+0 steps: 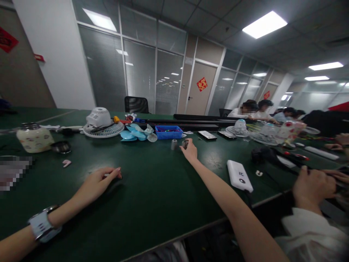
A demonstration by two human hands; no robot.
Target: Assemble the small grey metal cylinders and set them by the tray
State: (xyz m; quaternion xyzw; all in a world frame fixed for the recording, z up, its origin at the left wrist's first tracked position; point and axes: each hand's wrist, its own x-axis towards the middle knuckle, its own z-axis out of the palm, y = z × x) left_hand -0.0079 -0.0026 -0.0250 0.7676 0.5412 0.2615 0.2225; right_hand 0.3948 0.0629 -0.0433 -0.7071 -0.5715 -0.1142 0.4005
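My right hand (190, 150) reaches far across the green table (152, 196), its fingers closed around a small grey metal cylinder (185, 144) that looks like a small motor. Just left of it, a similar metal cylinder (173, 145) stands upright on the table, apart from my fingers. My left hand (98, 182) is low over the table at the left, with thumb and fingertips drawn together. Whether anything is between them I cannot make out. A watch with a pale strap (43, 225) is on my left wrist.
Behind the cylinders sit a blue basket (169, 134), light-blue fan blades (135, 133) and a white fan part (99, 118). A patterned jar (35, 138) stands left. A white power bank (239, 175) lies right, near another person's hand (313, 187).
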